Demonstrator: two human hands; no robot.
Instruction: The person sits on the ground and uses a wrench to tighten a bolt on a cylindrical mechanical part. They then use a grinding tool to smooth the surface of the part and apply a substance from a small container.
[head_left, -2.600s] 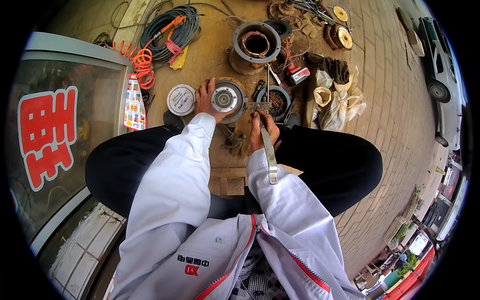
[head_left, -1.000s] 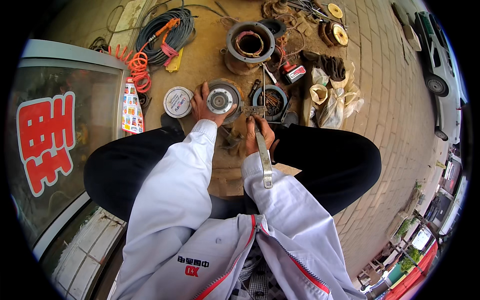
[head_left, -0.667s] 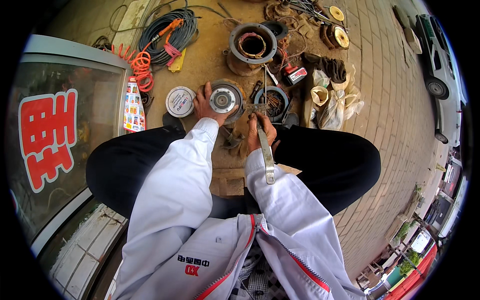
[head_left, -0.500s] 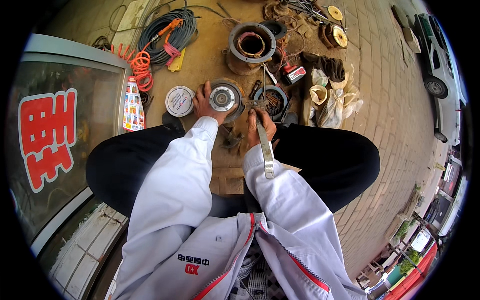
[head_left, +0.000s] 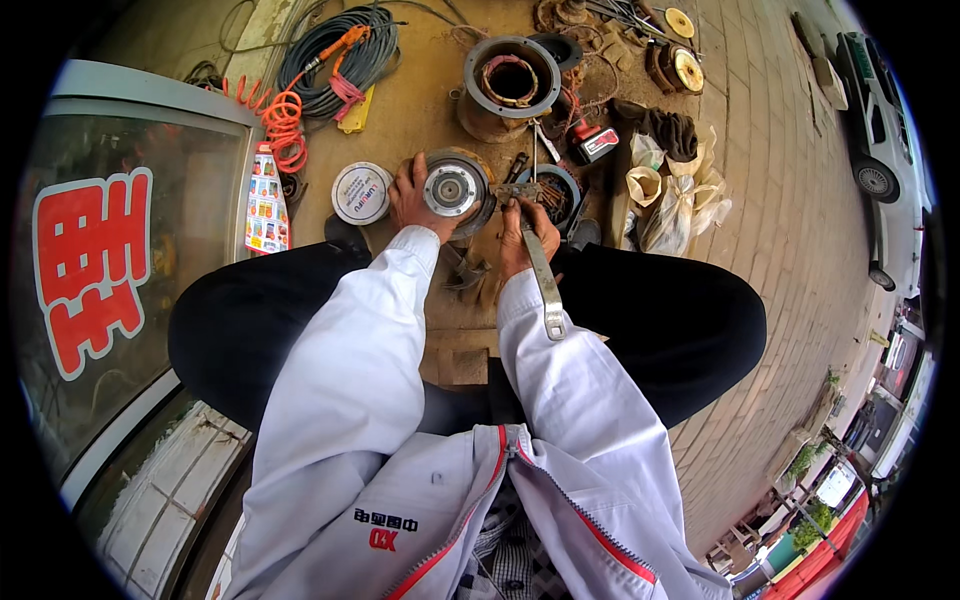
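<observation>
My left hand curls its fingers around the left side of a round, dark metal machine part with a bright ringed hub facing up. My right hand is closed on a long, flat metal hand tool. Its bar runs back over my right wrist and ends in a holed tip. The tool's crosspiece sits at the right edge of the round part; whether they touch is hard to tell. Just behind it stands a round bowl of rusty screws, partly covered by the tool and my hand.
A metal motor housing stands beyond the round part. To its right lie a red-and-black battery tool and plastic bags. A round white tin, coiled dark cable and orange coiled hose are on the left, beside a glass door.
My right hand and the flat tool have shifted slightly right and away from me, with the crosspiece still beside the round part. My left hand keeps its hold there.
</observation>
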